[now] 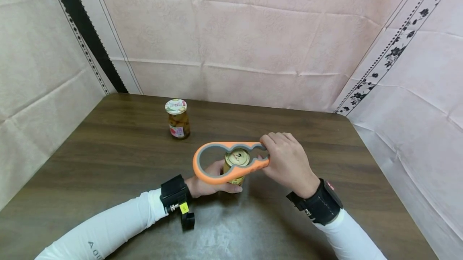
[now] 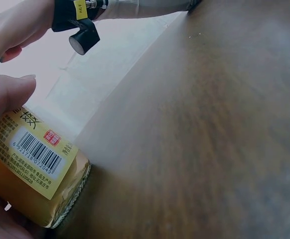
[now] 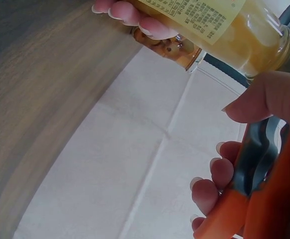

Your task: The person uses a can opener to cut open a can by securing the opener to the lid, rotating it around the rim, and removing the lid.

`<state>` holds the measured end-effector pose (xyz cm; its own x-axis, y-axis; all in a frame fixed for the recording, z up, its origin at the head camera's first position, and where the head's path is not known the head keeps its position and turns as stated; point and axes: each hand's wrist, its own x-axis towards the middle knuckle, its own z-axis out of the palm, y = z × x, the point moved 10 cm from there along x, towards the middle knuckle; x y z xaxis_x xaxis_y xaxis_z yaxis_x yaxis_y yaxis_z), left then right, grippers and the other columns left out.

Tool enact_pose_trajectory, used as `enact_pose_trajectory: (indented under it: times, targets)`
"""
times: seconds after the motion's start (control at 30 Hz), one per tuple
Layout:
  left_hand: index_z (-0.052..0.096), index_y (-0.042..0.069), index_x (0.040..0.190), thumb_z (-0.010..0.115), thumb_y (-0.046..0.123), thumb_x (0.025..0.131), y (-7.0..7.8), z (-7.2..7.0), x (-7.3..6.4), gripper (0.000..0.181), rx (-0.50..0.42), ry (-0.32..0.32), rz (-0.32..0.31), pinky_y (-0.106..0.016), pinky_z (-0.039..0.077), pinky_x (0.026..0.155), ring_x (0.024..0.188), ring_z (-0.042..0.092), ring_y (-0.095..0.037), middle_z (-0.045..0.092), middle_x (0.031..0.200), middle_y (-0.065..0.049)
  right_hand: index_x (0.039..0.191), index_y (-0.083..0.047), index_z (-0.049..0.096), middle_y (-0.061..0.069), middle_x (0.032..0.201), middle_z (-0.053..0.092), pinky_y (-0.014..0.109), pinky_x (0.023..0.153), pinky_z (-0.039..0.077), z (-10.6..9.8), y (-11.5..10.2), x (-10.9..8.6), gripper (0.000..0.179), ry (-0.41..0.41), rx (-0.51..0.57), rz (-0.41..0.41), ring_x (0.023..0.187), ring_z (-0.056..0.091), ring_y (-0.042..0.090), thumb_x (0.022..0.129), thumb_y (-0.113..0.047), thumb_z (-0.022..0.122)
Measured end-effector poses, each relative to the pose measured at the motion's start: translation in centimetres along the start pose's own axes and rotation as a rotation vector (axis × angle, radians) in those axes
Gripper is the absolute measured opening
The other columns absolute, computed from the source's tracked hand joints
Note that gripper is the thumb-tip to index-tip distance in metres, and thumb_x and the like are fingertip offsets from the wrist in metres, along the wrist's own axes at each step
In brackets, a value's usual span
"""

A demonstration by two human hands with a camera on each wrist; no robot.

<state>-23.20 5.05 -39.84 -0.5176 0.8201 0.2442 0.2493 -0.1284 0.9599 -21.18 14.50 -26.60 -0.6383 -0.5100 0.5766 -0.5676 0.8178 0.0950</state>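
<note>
A glass jar [image 2: 30,159] with a gold lid [image 1: 238,156] and a yellow label stands low over the table, and my left hand [image 1: 209,183] grips it around its side. In the left wrist view the thumb [image 2: 8,94] lies across the label. My right hand [image 1: 288,162] holds the handles of an orange-and-grey jar opener [image 1: 249,167], its fingers curled round them in the right wrist view. The opener's loop, wavy along its inner edge, surrounds the lid seen from above. Part of the jar's body is hidden by the opener and the left hand.
A second jar [image 1: 177,120], with a white patterned lid and brown contents, stands farther back on the wooden table [image 1: 119,135]. Pale cloth [image 1: 224,43] hangs behind the table and at both sides.
</note>
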Motion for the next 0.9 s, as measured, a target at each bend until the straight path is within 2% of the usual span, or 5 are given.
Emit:
enact_pose_trajectory:
  times: [0.2, 0.4, 0.6, 0.7, 0.9]
  targets:
    - [0.032, 0.031, 0.159, 0.069, -0.004, 0.091, -0.28, 0.10, -0.02, 0.086, 0.004, 0.002, -0.016, -0.024, 0.035, 0.112, 0.138, 0.041, -0.007, 0.034, 0.165, 0.011, 0.092, -0.009, 0.064, 0.001, 0.079, 0.062, 0.039, 0.085, 0.052, 0.11, 0.03, 0.04, 0.027, -0.004, 0.000, 0.003, 0.076, 0.061, 0.022, 0.071, -0.012, 0.081]
    - [0.032, 0.028, 0.159, 0.069, -0.006, 0.090, -0.41, 0.08, 0.01, 0.086, 0.008, 0.008, -0.026, -0.023, 0.035, 0.111, 0.135, 0.042, -0.005, 0.035, 0.164, 0.009, 0.092, -0.009, 0.063, 0.001, 0.079, 0.061, 0.039, 0.085, 0.052, 0.22, 0.03, 0.01, 0.028, -0.009, -0.004, 0.005, 0.076, 0.061, 0.021, 0.071, -0.012, 0.082]
    - [0.034, 0.031, 0.158, 0.071, -0.001, 0.090, -0.59, -0.03, -0.15, 0.084, -0.001, 0.028, -0.063, -0.025, 0.035, 0.112, 0.135, 0.043, -0.007, 0.038, 0.162, 0.011, 0.092, -0.009, 0.063, 0.001, 0.079, 0.062, 0.039, 0.085, 0.052, 0.29, -0.05, 0.06, 0.029, -0.014, -0.016, 0.008, 0.075, 0.061, 0.021, 0.070, -0.013, 0.082]
    - [0.035, 0.030, 0.157, 0.074, 0.004, 0.090, -0.74, -0.19, -0.32, 0.082, -0.018, 0.050, -0.087, -0.027, 0.037, 0.112, 0.132, 0.045, -0.010, 0.042, 0.159, 0.009, 0.092, -0.009, 0.064, 0.001, 0.080, 0.062, 0.039, 0.086, 0.052, 0.33, -0.15, 0.16, 0.029, -0.018, -0.021, 0.009, 0.076, 0.061, 0.022, 0.070, -0.013, 0.083]
    - [0.035, 0.026, 0.157, 0.073, 0.005, 0.091, -0.95, 0.03, -0.35, 0.079, -0.067, 0.041, -0.104, -0.030, 0.036, 0.117, 0.144, 0.040, -0.026, 0.040, 0.159, 0.005, 0.093, -0.009, 0.065, 0.002, 0.081, 0.064, 0.040, 0.086, 0.053, 0.53, -0.27, 0.24, 0.029, -0.037, -0.040, 0.010, 0.078, 0.063, 0.022, 0.071, -0.015, 0.083]
